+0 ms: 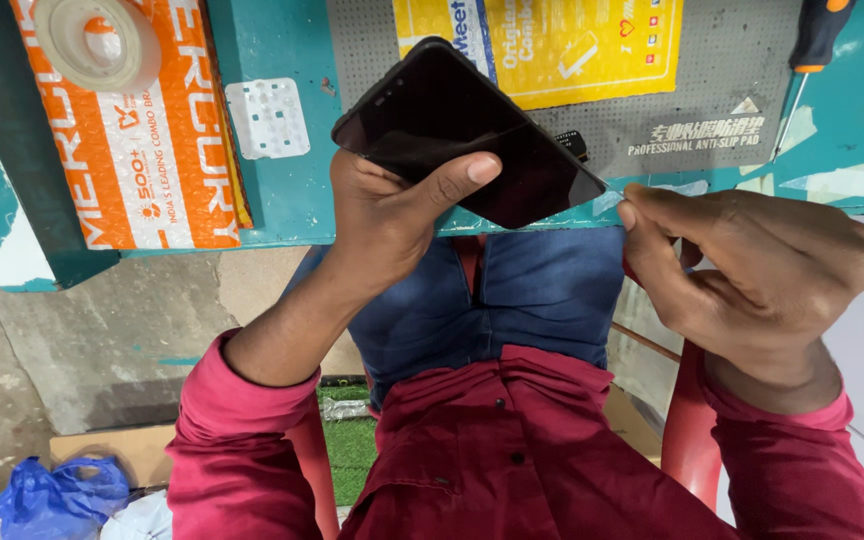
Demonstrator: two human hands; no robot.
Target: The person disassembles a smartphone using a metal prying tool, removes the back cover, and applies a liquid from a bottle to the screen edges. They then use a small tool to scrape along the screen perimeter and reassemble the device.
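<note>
Item: black phone [452, 125], held at centre over the teal table [282, 190] edge; our left hand [387, 225] hides its lower side, thumb clamped across. Right hand [752, 270], at 3 o'clock, pinches a barely visible clear film [607, 197]. Tape roll [97, 40] at 10; screwdriver [817, 35], cut off, at 2.

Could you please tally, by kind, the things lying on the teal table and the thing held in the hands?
Phone, gripped in the left hand, right hand pinching at its corner: 1
Tape roll: 1
Printed packets, orange and yellow: 2
Grey anti-slip pad: 1
Screwdriver: 1
White perforated square: 1
Total: 7
</note>
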